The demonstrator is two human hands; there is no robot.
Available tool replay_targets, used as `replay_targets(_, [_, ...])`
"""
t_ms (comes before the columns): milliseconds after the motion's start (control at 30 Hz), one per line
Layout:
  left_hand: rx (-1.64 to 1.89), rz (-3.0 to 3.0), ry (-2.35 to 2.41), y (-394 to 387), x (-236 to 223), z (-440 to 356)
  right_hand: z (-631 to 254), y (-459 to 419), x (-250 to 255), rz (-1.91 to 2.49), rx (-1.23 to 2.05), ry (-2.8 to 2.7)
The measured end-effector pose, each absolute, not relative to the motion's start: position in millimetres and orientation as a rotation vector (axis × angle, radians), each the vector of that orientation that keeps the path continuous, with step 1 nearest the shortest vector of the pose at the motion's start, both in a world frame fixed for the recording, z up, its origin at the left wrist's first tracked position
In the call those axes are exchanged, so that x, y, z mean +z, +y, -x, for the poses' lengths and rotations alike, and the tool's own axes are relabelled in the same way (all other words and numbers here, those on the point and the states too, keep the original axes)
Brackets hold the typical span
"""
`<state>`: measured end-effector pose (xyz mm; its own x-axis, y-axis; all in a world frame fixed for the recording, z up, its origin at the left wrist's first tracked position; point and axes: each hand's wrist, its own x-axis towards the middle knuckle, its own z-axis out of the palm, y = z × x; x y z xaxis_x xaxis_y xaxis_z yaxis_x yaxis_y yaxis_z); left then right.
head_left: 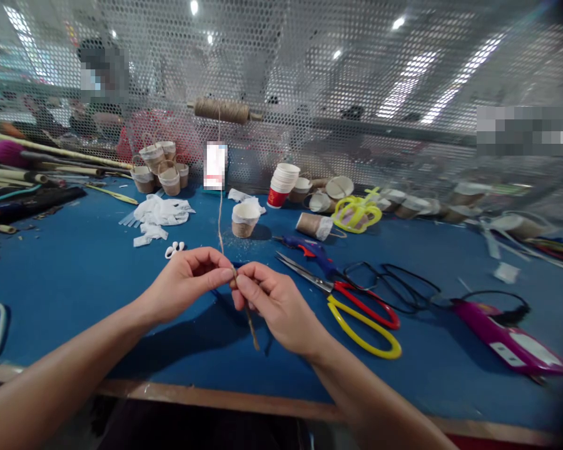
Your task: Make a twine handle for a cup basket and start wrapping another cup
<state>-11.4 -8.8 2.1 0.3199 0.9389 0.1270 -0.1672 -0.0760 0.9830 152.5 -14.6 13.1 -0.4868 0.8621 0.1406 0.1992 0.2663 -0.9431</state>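
Note:
A strand of brown twine (219, 206) runs down from a spool (221, 110) mounted on the mesh screen to my two hands above the blue table (75, 269). My left hand (187, 280) pinches the twine with thumb and forefinger. My right hand (272, 306) pinches it right beside, and the loose end hangs below the fingers. Both hands are closed on the twine and nearly touch each other.
Red-and-yellow scissors (356, 306) and a blue glue gun (309, 250) lie right of my hands. A twine-wrapped cup (244, 220), a paper cup stack (281, 184), white lace scraps (159, 212), small baskets (162, 169) and a magenta tool (507, 337) are on the table. A person sits behind the mesh.

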Motion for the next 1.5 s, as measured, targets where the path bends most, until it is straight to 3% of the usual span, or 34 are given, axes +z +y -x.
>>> replay_targets(133, [1.159,-1.268,0.84,-8.9,0.3,8.8,-149.3,-15.8,11.0,1.001,1.273,-1.764])
replay_targets(367, [1.214,-1.274,0.895,-9.6,-0.6,5.3,-145.4,-17.6,4.7,1.09,1.012,-1.721])
replay_targets(1300, [1.106,-1.193,0.743,-11.2,3.9,13.9,-152.8,-15.7,16.2,0.903,1.45,-1.77])
replay_targets(1500, [1.174,-1.227,0.853,-9.1,1.7,10.5,-148.2,-15.5,9.8,1.068,1.151,-1.75])
